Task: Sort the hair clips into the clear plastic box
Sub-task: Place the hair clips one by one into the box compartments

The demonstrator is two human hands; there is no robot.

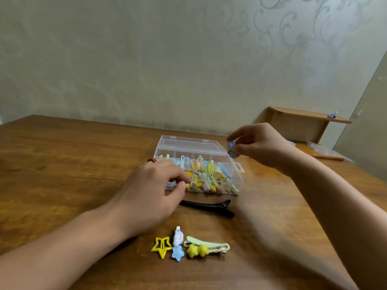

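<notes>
A brown wood-grain table [62, 168] is seen against a pale wall [146, 59] papered with a faint scroll pattern. At far right a small wooden shelf [301, 116] is set by the wall, a blue binder clip [332, 115] resting on it. Clear plastic bags [322, 150] are laid below the shelf.

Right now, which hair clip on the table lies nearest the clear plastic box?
The long black clip, just in front of the box; the pastel ones lie farther off.

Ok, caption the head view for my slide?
Right hand pinches a blue clip above the clear plastic box; left hand steadies it.
</notes>
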